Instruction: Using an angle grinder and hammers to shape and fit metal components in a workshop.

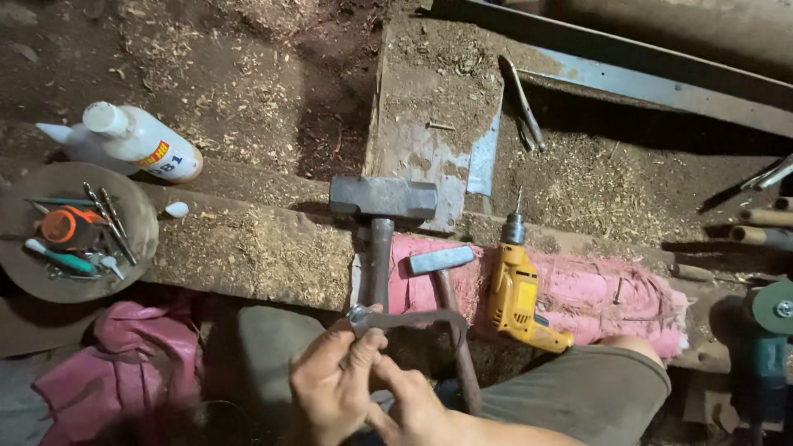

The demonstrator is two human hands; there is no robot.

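At the bottom centre, my left hand (330, 384) grips a bent grey metal strip (413, 316) near its ringed end. The strip arcs to the right over a hammer handle. My right hand (410, 403) is curled just below, fingers pressed against the left hand and the strip's lower part. A heavy sledgehammer (382, 198) lies just beyond the hands on a wooden beam (248, 248), handle pointing at me. A smaller hammer (440, 260) and a yellow drill (516, 289) rest to its right on a pink sack (595, 293).
A white glue bottle (132, 142) lies at the far left above a round tray (124, 248) of drill bits and small tools. A pink cloth (140, 363) is bunched at lower left. A green grinder (772, 330) stands at right, and my knee (595, 388) is at lower right. Sawdust covers everything.
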